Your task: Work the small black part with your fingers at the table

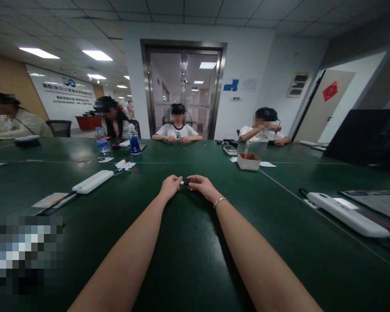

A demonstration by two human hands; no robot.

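Observation:
A small dark object with a shiny silvery part (184,183) is held level between my two hands, just above or on the green table (188,242). Its kind is too small to make out. My left hand (170,187) pinches its left end with thumb and fingers. On its right end, the fingers of my right hand (204,187) are closed. A silver bracelet (220,202) circles my right wrist. Fingers cover both ends of the object, leaving only its middle in sight.
White oblong devices with cables lie at left (93,182) and right (347,214). Farther off stand two bottles (134,141) and a small open box (248,162) with things in it. Paper scraps (125,165) lie about. Several people sit around the far side; a dark screen (367,136) is at right.

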